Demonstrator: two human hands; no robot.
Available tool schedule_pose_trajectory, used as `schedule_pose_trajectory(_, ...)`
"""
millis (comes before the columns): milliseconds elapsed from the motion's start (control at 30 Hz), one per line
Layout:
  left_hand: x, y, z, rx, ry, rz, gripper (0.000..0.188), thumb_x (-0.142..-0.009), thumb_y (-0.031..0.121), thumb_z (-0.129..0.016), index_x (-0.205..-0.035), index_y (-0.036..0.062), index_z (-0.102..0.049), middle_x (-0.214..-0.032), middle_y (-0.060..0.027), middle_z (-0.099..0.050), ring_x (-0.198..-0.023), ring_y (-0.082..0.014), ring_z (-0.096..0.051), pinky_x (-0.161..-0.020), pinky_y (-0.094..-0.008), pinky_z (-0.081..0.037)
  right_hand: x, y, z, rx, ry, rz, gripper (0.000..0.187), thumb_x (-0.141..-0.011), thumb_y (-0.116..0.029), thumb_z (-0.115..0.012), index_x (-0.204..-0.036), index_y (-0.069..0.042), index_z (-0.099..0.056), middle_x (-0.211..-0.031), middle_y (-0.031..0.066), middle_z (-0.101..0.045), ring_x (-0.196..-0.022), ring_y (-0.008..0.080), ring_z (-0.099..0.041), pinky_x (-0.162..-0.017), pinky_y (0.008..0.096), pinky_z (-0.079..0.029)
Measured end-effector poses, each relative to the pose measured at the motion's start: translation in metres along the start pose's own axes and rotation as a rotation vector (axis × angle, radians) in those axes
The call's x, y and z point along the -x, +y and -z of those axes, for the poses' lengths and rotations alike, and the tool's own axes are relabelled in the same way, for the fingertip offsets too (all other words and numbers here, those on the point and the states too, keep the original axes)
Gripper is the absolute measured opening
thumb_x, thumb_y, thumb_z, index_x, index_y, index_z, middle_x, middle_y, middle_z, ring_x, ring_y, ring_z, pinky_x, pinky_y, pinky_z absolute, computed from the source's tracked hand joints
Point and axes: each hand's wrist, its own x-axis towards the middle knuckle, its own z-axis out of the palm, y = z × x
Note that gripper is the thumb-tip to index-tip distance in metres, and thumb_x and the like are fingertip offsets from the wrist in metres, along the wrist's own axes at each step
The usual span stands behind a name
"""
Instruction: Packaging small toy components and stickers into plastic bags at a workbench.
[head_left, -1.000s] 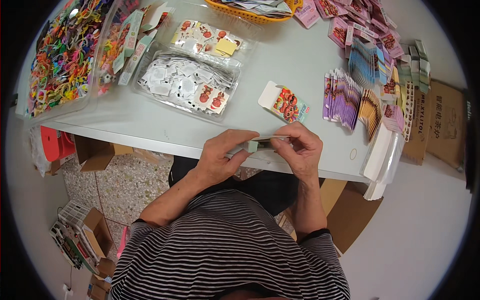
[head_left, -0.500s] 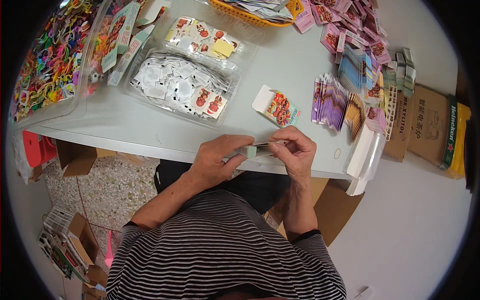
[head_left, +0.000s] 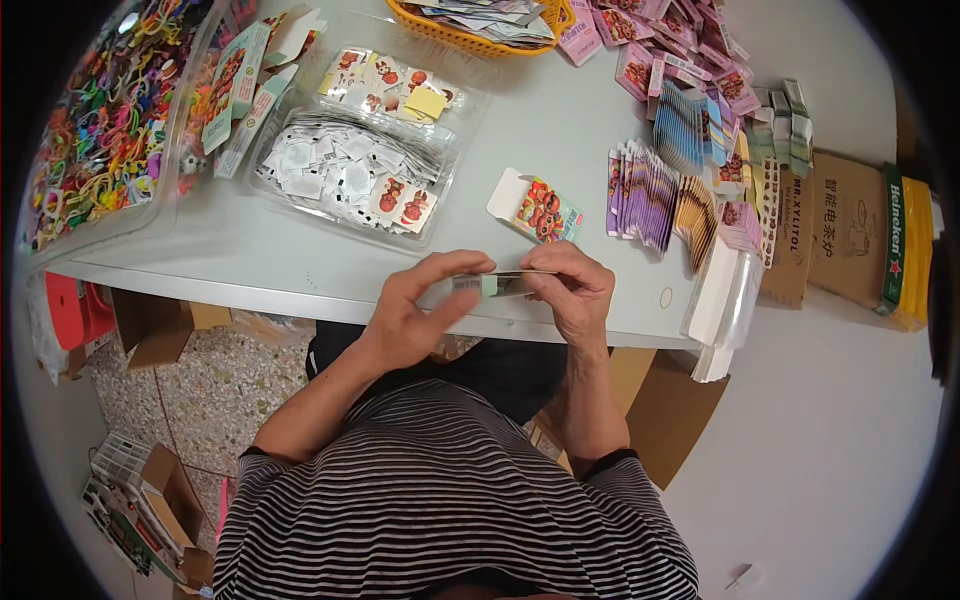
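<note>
At the table's near edge I hold a small pale green cardboard box [head_left: 488, 285] between both hands. My left hand [head_left: 405, 312] has its fingers along the box's far side; its thumb is blurred at the near side. My right hand [head_left: 572, 290] is closed on the right end, thumb and fingers pinching what looks like the box's flaps. A dark gap shows between them; what is inside cannot be made out. Just beyond my hands lies another small carton [head_left: 543, 212], printed with a colourful cartoon figure, its white flap open.
A clear tray [head_left: 420, 240] holds white packets and picture cards. Left of it stands a tub of colourful trinkets [head_left: 100, 130]. A yellow basket [head_left: 480, 42] is at the back. Purple cartons [head_left: 640, 200] and pink boxes [head_left: 690, 50] are piled right, near a rubber band [head_left: 666, 298].
My left thumb has lifted off the box's near side and moved left. Both hands and the box sit slightly further left and up in the picture; the table scene has shifted left too.
</note>
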Motion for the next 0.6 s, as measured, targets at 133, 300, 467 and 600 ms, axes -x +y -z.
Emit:
schedule_pose_trajectory(133,-0.007,0.004,-0.002,0.039,-0.052,0.096,0.028,-0.094,-0.002,-0.063,-0.121,-0.0015,-0.067,-0.122,-0.0121,-0.070,-0.116,-0.0183,-0.063,-0.102,-0.0323,-0.047,0.005,0.002,0.001,-0.044,0.017,0.001,0.020,-0.083,0.011,-0.072,-0.100,0.002,-0.076,-0.101,0.0124,-0.070,-0.081,0.0129,-0.065,-0.066,0.0239,-0.052)
schedule_pose_trajectory(300,-0.003,0.009,-0.013,0.219,0.026,0.208,0.021,-0.093,0.000,-0.064,-0.112,0.0000,-0.072,-0.113,-0.0129,-0.072,-0.109,-0.0166,-0.065,-0.097,-0.0318,-0.050,0.012,0.009,0.003,-0.088,-0.058,0.047,0.022,-0.083,0.012,-0.067,-0.102,0.002,-0.075,-0.104,0.0154,-0.069,-0.083,0.0150,-0.065,-0.066,0.0248,-0.054)
schedule_pose_trajectory(467,0.004,0.004,-0.018,0.098,0.011,0.023,0.018,-0.089,-0.004,-0.064,-0.104,-0.0001,-0.073,-0.114,-0.0137,-0.071,-0.110,-0.0199,-0.065,-0.096,-0.0318,-0.050,0.020,0.023,0.011,-0.218,-0.127,0.050,0.026,-0.082,0.012,-0.062,-0.101,0.002,-0.075,-0.110,0.0196,-0.068,-0.087,0.0175,-0.064,-0.070,0.0262,-0.054)
schedule_pose_trajectory(600,0.010,0.002,-0.018,-0.079,0.036,-0.113,0.019,-0.088,-0.006,-0.064,-0.103,0.0000,-0.073,-0.115,-0.0140,-0.071,-0.110,-0.0210,-0.065,-0.096,-0.0322,-0.050,0.020,0.026,0.014,-0.197,-0.191,0.100,0.030,-0.078,0.013,-0.062,-0.103,0.002,-0.076,-0.113,0.0200,-0.067,-0.092,0.0190,-0.062,-0.079,0.0288,-0.050)
